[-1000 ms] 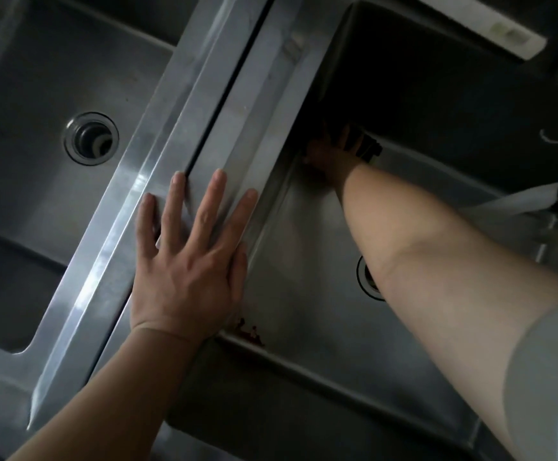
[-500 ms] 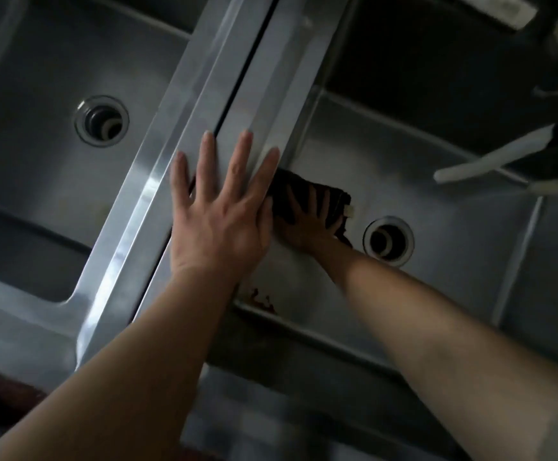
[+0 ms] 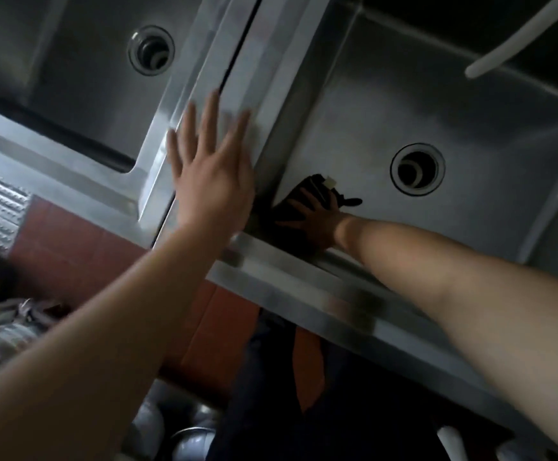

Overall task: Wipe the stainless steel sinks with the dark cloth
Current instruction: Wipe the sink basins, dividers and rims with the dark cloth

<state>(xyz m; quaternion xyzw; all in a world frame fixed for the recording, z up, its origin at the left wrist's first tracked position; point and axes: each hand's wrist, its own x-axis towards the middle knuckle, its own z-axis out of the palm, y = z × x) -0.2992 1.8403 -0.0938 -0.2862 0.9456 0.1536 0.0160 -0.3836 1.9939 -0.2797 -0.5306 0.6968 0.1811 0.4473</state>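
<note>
My right hand (image 3: 314, 218), fingers spread flat, presses the dark cloth (image 3: 307, 199) onto the floor of the right sink (image 3: 470, 134), centre frame, near its drain (image 3: 417, 169). My left hand (image 3: 212, 174) lies flat and wide on the divider rim (image 3: 237, 71); the left sink (image 3: 81, 78) is at upper left.
</note>
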